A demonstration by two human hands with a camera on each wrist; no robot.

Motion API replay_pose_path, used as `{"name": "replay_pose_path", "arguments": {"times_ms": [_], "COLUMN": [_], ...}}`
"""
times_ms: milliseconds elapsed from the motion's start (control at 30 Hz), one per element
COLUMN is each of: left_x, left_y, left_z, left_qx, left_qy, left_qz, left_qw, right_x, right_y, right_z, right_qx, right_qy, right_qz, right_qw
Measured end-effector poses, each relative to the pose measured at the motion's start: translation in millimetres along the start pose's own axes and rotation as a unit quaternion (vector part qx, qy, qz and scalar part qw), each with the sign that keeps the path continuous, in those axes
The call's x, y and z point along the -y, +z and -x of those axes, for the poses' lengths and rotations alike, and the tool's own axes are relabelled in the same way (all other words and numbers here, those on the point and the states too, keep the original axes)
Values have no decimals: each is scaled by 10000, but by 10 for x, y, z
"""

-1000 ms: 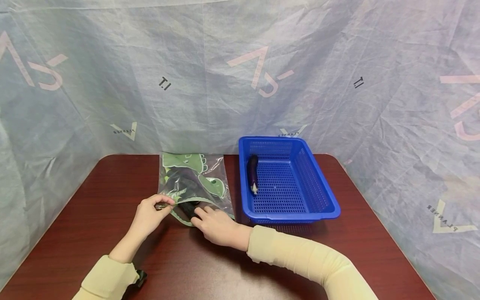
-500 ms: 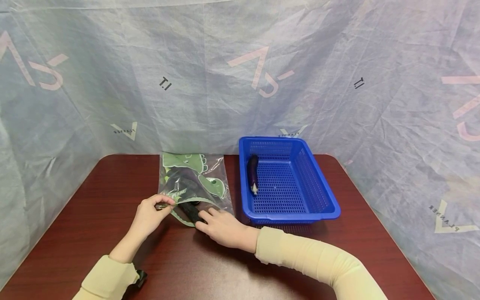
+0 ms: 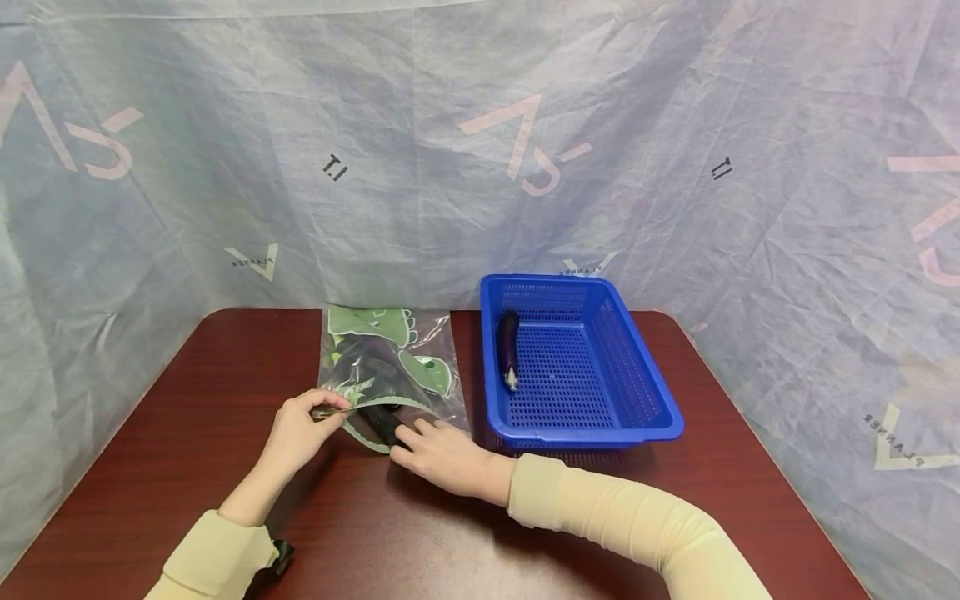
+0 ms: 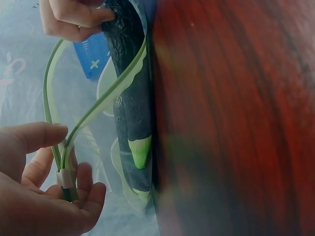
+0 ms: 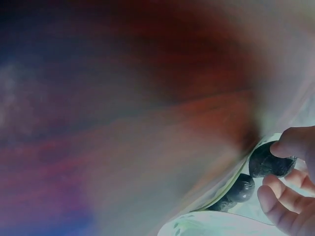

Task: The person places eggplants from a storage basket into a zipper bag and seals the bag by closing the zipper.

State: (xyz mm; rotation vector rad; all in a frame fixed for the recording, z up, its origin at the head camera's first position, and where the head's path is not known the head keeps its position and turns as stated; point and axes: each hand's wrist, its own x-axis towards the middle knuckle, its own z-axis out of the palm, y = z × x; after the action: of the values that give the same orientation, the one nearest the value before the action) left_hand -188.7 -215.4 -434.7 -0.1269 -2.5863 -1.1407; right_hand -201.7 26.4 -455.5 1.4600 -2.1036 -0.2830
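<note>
Lying in the mouth of a bag (image 3: pixel 420 367): a dark vegetable (image 3: pixel 378 423) — long, wrinkled, almost black, with one end at the gap and the rest running back behind clear plastic. Gripped at that end by the right hand (image 3: pixel 442 457), thumb on one side of the rounded tip, bent fingers on the other. Packed just beside it, more dark rounded ends; visible from the left wrist, two tapered pale-green tips (image 4: pixel 141 152).

Pinched in the left hand (image 4: pixel 47 172), thumb and fingers drawn close together: the bag's corner, with the green rim (image 4: pixel 110 93) folded there and a small whitish slider (image 4: pixel 64 178) between the fingers. Bowed wide between both hands, the rim; thin, glossy and creased, the plastic, printed with green shapes edged in white.

Apart from the bag, to its right: a blue basket (image 3: pixel 585 434) of stiff plastic, rectangular, slotted in walls and floor. Along its left wall, a purple eggplant (image 3: pixel 507 350) — slightly curved, smooth, pale at the near end. Beneath everything, a red-brown table (image 3: pixel 420 550) with streaked grain and a soft sheen; behind, wrinkled grey-blue cloth (image 3: pixel 420 192) with mirrored lettering.
</note>
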Motion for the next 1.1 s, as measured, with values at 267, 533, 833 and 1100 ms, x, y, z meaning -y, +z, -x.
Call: {"name": "replay_pose_path", "arguments": {"times_ms": [267, 533, 833, 1100], "left_x": [-15, -1, 1, -8], "left_y": [-7, -2, 8, 8], "left_z": [-5, -11, -17, -13], "left_qx": [-20, 48, 81, 88], "left_qy": [56, -2, -66, -41], "left_qz": [27, -35, -54, -30], "left_qw": [10000, 10000, 9999, 9999], "right_x": [5, 21, 32, -10], "right_y": [-25, -58, -9, 42], "right_z": [-84, -176, -281, -367], "right_qx": [-70, 115, 111, 282], "right_qy": [51, 121, 119, 256], "right_qz": [-164, -244, -50, 251], "right_qw": [9998, 9996, 9999, 9990]}}
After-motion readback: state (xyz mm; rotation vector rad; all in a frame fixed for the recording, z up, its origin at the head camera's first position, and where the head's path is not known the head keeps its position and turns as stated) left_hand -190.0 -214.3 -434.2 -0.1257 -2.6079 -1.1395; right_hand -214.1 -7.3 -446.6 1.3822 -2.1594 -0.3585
